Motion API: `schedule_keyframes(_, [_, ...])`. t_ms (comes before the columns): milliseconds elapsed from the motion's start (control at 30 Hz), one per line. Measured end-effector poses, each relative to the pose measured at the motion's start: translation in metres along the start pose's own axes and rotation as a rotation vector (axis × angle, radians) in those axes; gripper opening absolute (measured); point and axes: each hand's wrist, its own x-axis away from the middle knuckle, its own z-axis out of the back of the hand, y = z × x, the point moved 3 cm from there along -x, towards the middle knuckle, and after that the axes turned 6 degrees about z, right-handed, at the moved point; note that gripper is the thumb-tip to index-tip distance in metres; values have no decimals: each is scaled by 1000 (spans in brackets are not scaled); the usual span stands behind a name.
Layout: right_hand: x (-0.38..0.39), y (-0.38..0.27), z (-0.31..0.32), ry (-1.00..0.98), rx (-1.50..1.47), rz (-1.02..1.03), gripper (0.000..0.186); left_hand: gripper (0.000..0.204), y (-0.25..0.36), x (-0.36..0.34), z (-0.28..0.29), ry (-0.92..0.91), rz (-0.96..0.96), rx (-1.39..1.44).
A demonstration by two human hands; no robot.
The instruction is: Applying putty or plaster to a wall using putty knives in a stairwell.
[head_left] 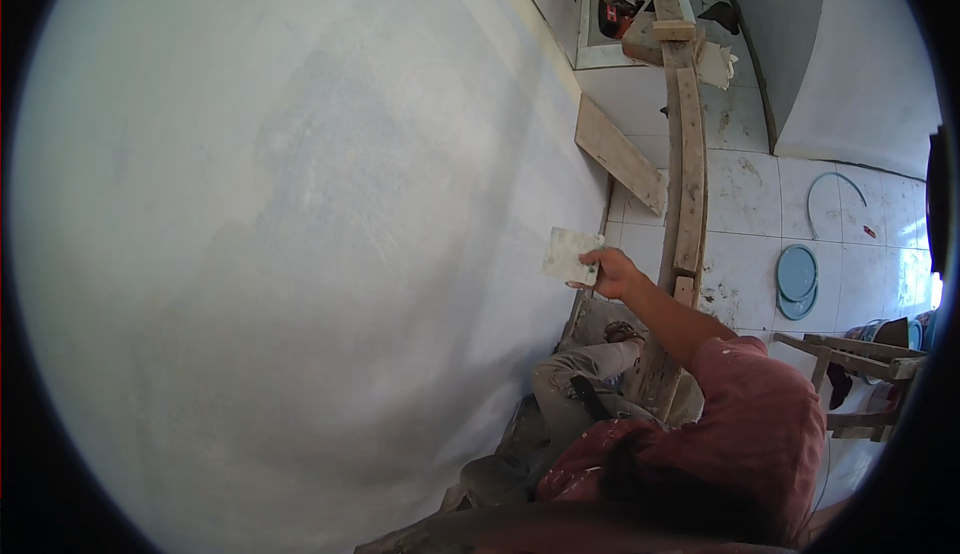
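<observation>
My right hand (610, 270) grips a small, flat, pale square piece (568, 252), smudged whitish, perhaps a scraper or pad, in front of the white plastered wall (330, 204); whether it touches the wall I cannot tell. The wall has patchy greyish areas and fills the left of the view. My legs and a foot rest on or beside a long wooden plank (690, 174) below. My left hand is out of sight.
A leaning board (618, 152) stands by the wall's foot. The tiled floor (745, 204) holds blue lids (798, 274) and a curved hose (812, 204). At right are a wooden stand (865, 354) and buckets. A framed opening (590, 59) with tools sits at the top.
</observation>
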Motion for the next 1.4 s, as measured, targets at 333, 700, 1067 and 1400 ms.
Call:
schedule_keyframes(333, [34, 27, 53, 161, -22, -17, 45, 42, 22, 3, 30, 2, -63, 56])
schedule_keyframes(700, [48, 16, 55, 147, 31, 2, 44, 43, 25, 30, 54, 81, -76, 184])
schedule_keyframes(1067, [49, -59, 52, 186, 387, 347, 41, 44, 79, 96, 164, 63, 107, 34])
schedule_keyframes(1400, [35, -122, 45, 185, 1829, 1064, 25, 46, 229, 98, 296, -39, 237, -338])
